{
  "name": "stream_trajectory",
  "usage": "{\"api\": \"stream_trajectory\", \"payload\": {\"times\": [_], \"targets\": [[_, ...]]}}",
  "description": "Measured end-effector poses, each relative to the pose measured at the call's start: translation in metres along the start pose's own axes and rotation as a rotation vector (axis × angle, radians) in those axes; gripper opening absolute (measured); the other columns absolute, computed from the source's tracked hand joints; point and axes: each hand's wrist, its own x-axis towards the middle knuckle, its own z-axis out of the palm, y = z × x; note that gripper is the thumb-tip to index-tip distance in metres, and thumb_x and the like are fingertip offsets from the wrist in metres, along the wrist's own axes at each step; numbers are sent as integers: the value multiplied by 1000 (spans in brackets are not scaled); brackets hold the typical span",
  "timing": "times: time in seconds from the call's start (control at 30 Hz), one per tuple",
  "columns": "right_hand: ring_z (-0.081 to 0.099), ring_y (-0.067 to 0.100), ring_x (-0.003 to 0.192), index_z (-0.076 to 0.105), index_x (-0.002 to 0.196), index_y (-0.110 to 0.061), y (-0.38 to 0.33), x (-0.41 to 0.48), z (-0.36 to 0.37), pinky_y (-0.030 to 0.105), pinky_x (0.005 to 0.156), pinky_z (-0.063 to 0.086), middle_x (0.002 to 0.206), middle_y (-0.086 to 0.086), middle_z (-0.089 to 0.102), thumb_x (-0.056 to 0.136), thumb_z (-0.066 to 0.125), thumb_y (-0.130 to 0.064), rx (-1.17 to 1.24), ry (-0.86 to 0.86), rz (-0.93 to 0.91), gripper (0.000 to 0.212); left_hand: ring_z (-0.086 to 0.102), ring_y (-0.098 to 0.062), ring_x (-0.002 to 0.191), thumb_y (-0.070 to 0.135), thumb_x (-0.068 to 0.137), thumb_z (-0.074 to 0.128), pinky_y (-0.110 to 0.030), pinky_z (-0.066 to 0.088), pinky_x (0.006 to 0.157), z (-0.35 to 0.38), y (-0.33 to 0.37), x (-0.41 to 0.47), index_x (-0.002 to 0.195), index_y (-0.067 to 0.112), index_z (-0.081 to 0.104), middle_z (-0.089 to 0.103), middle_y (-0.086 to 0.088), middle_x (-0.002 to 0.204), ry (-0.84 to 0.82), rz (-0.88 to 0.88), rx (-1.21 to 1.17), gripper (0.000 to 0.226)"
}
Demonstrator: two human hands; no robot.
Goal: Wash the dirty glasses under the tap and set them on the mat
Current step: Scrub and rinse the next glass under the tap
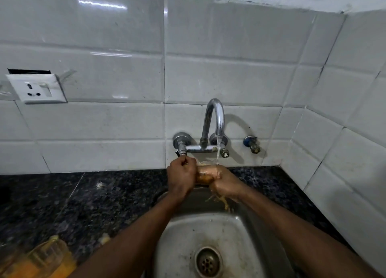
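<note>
Water runs from the chrome tap onto a clear glass smeared with orange residue, held tilted over the back of the sink. My right hand grips this glass from the right. Yellowish water drips off below it into the steel sink. My left hand sits just left of the glass, its fingers curled round the tap's left handle. Dirty glasses with orange liquid stand on the counter at the bottom left, blurred. No mat is in view.
The dark granite counter runs on both sides of the sink. A drain lies in the basin floor. White tiles cover the wall, with a socket at the left and a small valve right of the tap.
</note>
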Motion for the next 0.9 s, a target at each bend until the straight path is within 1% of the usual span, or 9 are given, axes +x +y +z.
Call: {"api": "stream_trajectory", "payload": {"times": [0.1, 0.13, 0.3, 0.4, 0.5, 0.67, 0.73, 0.83, 0.9], "targets": [[59, 3, 119, 61, 130, -24, 2, -4, -5, 32, 103, 49, 126, -8, 64, 84, 61, 11, -223, -142, -82, 58, 55, -24, 54, 31, 92, 46, -21, 36, 46, -8, 12, 9, 86, 3, 62, 65, -14, 69, -304, -533, 18, 33], [59, 1, 116, 60, 129, -25, 2, -5, -7, 32, 103, 49, 125, -9, 64, 84, 60, 11, -245, -138, -57, 58, 55, -24, 52, 35, 92, 47, -22, 37, 46, -10, 14, 9, 90, 3, 62, 65, -15, 71, -359, -576, 23, 35], [69, 18, 87, 67, 117, -21, 1, 2, -16, 23, 59, 54, 110, 5, 70, 78, 46, 22, 0, -41, 19, 61, 62, -15, 74, 32, 95, 60, -23, 46, 61, -2, 10, -6, 87, 12, 69, 68, -2, 81, -28, 99, -29, 24], [65, 6, 107, 64, 113, -32, -4, -3, -11, 21, 89, 53, 108, -14, 69, 79, 59, 15, -93, -97, -67, 59, 65, -23, 71, 34, 92, 55, -34, 51, 60, 1, 10, 7, 86, 7, 68, 68, -8, 77, -68, -158, 9, 30], [61, -7, 107, 61, 113, -35, -6, -8, -7, 20, 97, 47, 107, -22, 66, 79, 69, -8, -193, -165, -75, 44, 62, -25, 61, 37, 92, 54, -28, 47, 47, -7, 16, 10, 97, 6, 62, 68, -13, 80, -293, -502, -23, 33], [64, 17, 116, 67, 118, -15, -2, 1, -8, 53, 103, 47, 122, 5, 69, 76, 47, 25, 83, -42, 27, 61, 67, -17, 77, 27, 96, 59, -21, 53, 60, -8, 3, -7, 89, 14, 67, 70, -4, 85, -87, 136, -106, 17], [63, 16, 117, 65, 123, -16, 0, 3, -6, 54, 102, 48, 122, 2, 69, 75, 51, 26, -10, -59, -31, 66, 66, -21, 72, 24, 96, 57, -27, 53, 59, -6, 3, 1, 82, 12, 67, 69, -4, 78, -67, 40, -90, 21], [60, 5, 120, 64, 121, -32, -1, 3, -4, 39, 107, 47, 121, -11, 68, 78, 61, 18, -166, -109, -119, 66, 59, -22, 57, 32, 94, 55, -24, 42, 46, -10, 17, 9, 86, 7, 65, 67, -10, 77, -210, -391, -147, 28], [62, 3, 115, 65, 119, -30, -2, 4, -7, 42, 104, 49, 117, -11, 69, 74, 54, 23, -112, -53, -83, 70, 61, -23, 60, 40, 94, 56, -27, 46, 51, -9, 16, 11, 87, 7, 67, 69, -12, 79, -178, -290, -120, 35]]}}
